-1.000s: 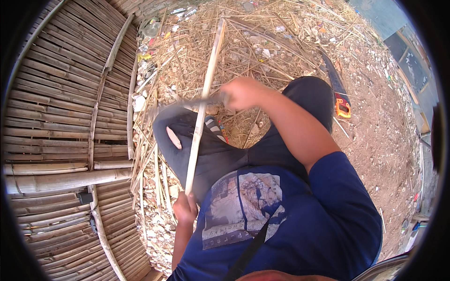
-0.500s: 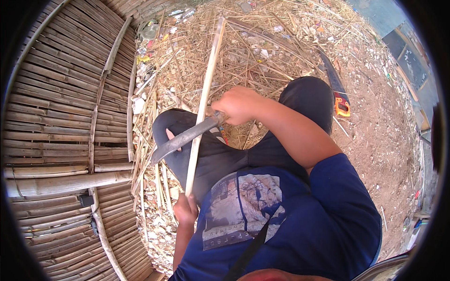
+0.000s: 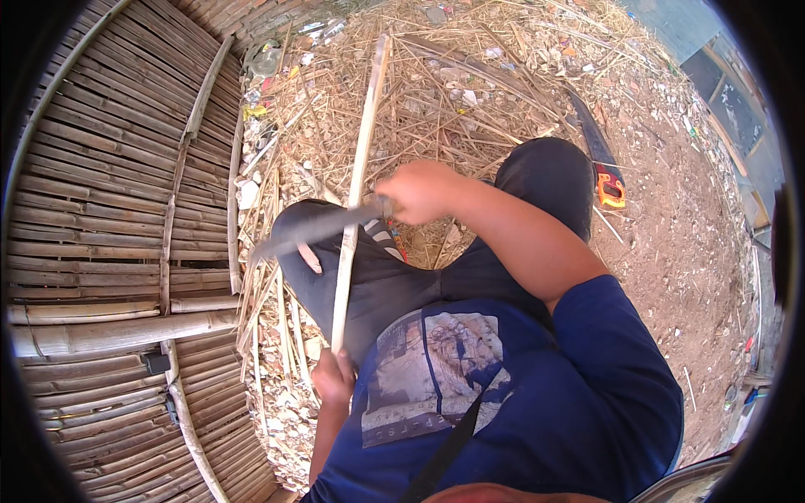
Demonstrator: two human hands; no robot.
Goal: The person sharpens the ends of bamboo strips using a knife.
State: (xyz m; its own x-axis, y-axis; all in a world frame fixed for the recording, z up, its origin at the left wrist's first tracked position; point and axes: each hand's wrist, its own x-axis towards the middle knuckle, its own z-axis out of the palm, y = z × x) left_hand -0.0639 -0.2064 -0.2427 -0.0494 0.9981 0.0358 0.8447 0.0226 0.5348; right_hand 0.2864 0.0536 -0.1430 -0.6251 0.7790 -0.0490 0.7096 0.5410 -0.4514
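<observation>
My left hand (image 3: 333,377) is closed round the near end of a long pale bamboo strip (image 3: 346,277). The strip slants up and away, past my left thigh, to its far end over the littered ground. My right hand (image 3: 418,193) grips a machete (image 3: 314,230) by its handle, which the fingers mostly cover. The curved dark blade, smeared by motion, lies across the strip and points left over my left knee. A pinkish patch (image 3: 310,258) shows on the dark trousers just below the blade.
A bamboo slat wall (image 3: 92,210) runs along the left. Beyond my right knee lies a handsaw (image 3: 608,184) with an orange and black handle. Straw and bamboo scraps (image 3: 453,101) cover the ground ahead, and several thin strips (image 3: 289,335) lie beside my left leg.
The machete has swung so its tip sits further left and higher, with the blade now blurred. The bamboo strip's far end has shifted slightly left. My left hand has hardly moved.
</observation>
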